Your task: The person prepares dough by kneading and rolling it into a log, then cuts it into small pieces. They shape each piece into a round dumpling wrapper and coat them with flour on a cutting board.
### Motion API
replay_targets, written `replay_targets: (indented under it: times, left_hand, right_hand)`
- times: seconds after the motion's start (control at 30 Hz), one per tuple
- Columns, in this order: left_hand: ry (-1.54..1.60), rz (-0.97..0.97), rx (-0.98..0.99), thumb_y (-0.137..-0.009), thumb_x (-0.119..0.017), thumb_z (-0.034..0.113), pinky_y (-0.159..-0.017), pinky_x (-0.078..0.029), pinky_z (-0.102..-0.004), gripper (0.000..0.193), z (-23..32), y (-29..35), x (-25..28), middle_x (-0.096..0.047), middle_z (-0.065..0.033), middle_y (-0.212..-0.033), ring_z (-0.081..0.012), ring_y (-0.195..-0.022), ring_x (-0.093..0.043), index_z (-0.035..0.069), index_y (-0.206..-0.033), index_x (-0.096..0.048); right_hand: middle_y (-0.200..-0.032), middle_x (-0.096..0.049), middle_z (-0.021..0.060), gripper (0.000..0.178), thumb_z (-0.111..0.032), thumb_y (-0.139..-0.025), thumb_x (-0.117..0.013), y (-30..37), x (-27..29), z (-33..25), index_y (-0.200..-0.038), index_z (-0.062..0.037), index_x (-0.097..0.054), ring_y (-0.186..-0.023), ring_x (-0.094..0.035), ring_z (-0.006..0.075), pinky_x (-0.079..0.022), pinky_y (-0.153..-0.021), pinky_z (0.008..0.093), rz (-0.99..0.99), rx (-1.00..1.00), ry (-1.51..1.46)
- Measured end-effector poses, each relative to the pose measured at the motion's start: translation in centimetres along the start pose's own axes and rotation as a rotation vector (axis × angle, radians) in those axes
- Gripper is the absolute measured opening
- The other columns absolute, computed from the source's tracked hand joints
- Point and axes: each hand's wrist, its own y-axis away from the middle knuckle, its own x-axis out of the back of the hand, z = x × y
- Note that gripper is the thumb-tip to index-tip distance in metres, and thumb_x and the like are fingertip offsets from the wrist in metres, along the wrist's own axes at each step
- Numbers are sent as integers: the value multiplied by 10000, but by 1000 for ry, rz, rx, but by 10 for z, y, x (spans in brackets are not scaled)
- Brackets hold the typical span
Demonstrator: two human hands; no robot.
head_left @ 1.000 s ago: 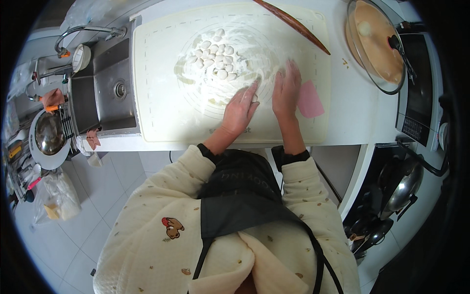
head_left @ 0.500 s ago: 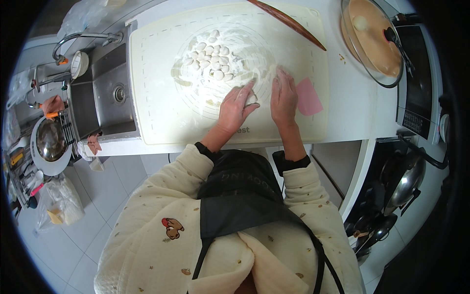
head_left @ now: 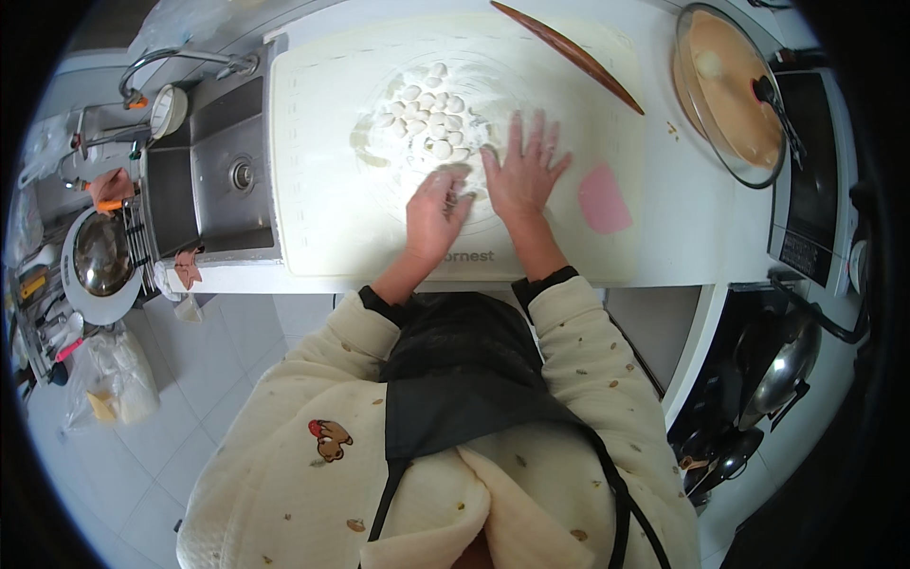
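A cluster of small floured dough pieces [head_left: 437,125] lies on a pale kneading mat [head_left: 322,223] dusted with flour. Just below the cluster, my left hand [head_left: 436,213] rests with its fingers curled inward. What sits inside those fingers, if anything, is hidden. To its right my right hand [head_left: 527,175] is spread flat, palm down, over the floury surface, with floury fingers pointing away from me and nothing visible in its grasp. A pink dough scraper [head_left: 604,199] lies on the mat to the right of that hand.
A dark wooden tapered rolling pin [head_left: 573,59] lies at the far right. Beyond it stands a glass bowl [head_left: 780,152] of orange-brown contents with a black-handled utensil. The metal sink [head_left: 213,190] borders the mat's left side; a black appliance [head_left: 815,142] stands at right.
My right hand has turned from edge-on to flat with spread fingers and moved left. My left hand has gone from stretched fingers to curled. The whole view has shifted slightly.
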Motion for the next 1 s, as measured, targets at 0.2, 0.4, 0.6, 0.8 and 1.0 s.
replay_targets:
  times: [0.2,0.4,0.6,0.8,1.0]
  left_hand:
    - [-286,151,-274,-733,-810,124,-821,-498,-384,326,2,-37,24,-598,-115,-1022,-305,-981,-579,76,-1040,-713]
    - [-350,3,-484,-674,-823,124,-862,-477,-394,333,-6,-62,24,-594,-115,-1104,-335,-1040,-557,108,-992,-725]
    - [-267,-98,-344,-727,-780,97,-856,-494,-387,284,-15,-8,18,-613,-116,-1134,-322,-1050,-578,98,-1005,-720]
    - [-26,101,-106,-749,-784,95,-824,-510,-398,474,-8,12,-17,-642,-99,-1019,-311,-953,-606,71,-1196,-626]
    - [88,73,-71,-761,-783,87,-773,-522,-371,582,-4,15,-29,-657,-78,-966,-287,-852,-615,80,-1305,-580]
  right_hand:
    - [-1624,-209,146,817,-576,-887,-588,4,-7,2,-1542,-166,-321,-1495,-162,388,-146,-1099,727,-48,12,55]
    - [-1606,-248,144,813,-549,-879,-596,1,-12,5,-1542,-168,-320,-1475,-212,378,-153,-1096,724,-25,18,89]
    - [-1532,-369,150,709,-509,-875,-622,-12,-7,22,-1455,-141,-450,-1401,-343,357,-250,-1045,666,63,325,92]
    - [-1441,-473,149,542,-323,-897,-667,-68,6,44,-1367,-91,-527,-1328,-439,335,-338,-1014,514,256,375,-29]
    - [-1439,-463,189,527,-264,-925,-633,-20,35,33,-1383,-43,-493,-1336,-427,372,-325,-1043,513,254,227,-234]
